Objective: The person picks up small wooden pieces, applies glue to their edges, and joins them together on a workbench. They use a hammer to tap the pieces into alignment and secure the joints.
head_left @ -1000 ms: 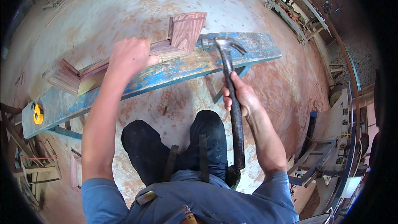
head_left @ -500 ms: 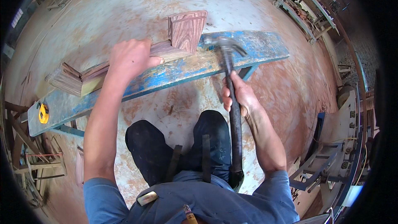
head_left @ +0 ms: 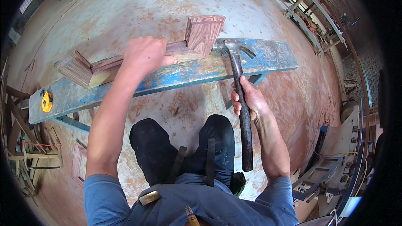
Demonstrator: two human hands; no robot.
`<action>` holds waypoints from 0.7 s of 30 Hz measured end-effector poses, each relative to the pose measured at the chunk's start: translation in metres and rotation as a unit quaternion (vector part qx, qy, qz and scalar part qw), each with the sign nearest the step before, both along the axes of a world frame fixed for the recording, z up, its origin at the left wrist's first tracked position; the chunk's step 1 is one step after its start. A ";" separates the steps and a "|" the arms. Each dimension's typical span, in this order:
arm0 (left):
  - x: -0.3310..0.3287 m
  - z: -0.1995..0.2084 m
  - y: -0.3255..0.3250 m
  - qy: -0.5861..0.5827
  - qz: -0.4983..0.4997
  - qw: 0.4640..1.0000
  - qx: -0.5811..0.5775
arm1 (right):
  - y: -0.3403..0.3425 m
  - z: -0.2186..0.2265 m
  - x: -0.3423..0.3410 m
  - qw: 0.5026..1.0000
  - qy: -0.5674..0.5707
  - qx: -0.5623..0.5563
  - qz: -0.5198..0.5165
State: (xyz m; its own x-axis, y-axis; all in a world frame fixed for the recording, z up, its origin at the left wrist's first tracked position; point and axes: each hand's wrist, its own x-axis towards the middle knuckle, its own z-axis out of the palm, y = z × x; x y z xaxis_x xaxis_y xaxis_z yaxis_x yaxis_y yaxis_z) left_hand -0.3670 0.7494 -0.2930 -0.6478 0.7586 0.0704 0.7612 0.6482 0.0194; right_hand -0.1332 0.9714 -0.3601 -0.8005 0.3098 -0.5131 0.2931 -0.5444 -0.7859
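A dark-grained wooden frame piece [head_left: 205, 33], with a long rail and a shorter board set at an angle at each end, lies on a worn blue bench [head_left: 268, 58]. My left hand [head_left: 146, 54] is closed over the middle of its rail, thumb along the near side. In my right hand [head_left: 249, 98] is a claw hammer [head_left: 243, 134], gripped partway up its dark handle. The hammer's head is just right of the frame's right end board, claw pointing right; whether its face touches the wood I cannot tell.
A yellow tape measure [head_left: 47, 101] lies at the bench's left end. Wheeled racks with wood [head_left: 310, 14] stand at the far right. Machinery [head_left: 335, 171] is at the lower right, and wooden frames and stands [head_left: 35, 155] are at the left. The floor [head_left: 167, 0] is stained reddish.
The frame piece, with my left hand on it, has shifted slightly right along the bench. The hammer head, blurred by motion before, now shows sharply beside the end board. My view has shifted a little.
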 end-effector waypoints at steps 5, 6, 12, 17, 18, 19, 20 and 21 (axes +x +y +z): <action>-0.005 -0.009 -0.002 0.003 -0.020 0.999 0.036 | 0.001 0.019 0.008 0.988 -0.047 0.146 -0.034; -0.006 -0.011 -0.003 0.003 -0.020 0.999 0.038 | 0.001 0.029 0.013 0.980 -0.042 0.192 -0.041; -0.007 -0.014 -0.004 -0.006 -0.031 0.998 0.060 | -0.001 0.133 0.023 0.823 -0.002 0.567 -0.018; -0.008 -0.014 -0.007 0.005 -0.036 0.998 0.059 | -0.028 0.197 -0.007 0.730 -0.014 0.681 0.053; -0.008 -0.015 -0.008 0.003 -0.035 0.998 0.060 | -0.029 0.200 -0.014 0.720 -0.020 0.690 0.070; -0.008 -0.015 -0.008 0.001 -0.034 0.998 0.060 | -0.026 0.199 -0.022 0.698 -0.018 0.708 0.109; -0.008 -0.013 -0.008 -0.002 -0.035 0.997 0.062 | -0.024 0.199 -0.028 0.673 -0.019 0.725 0.146; -0.008 -0.012 -0.008 -0.007 -0.033 0.998 0.059 | -0.025 0.200 -0.032 0.647 -0.019 0.740 0.183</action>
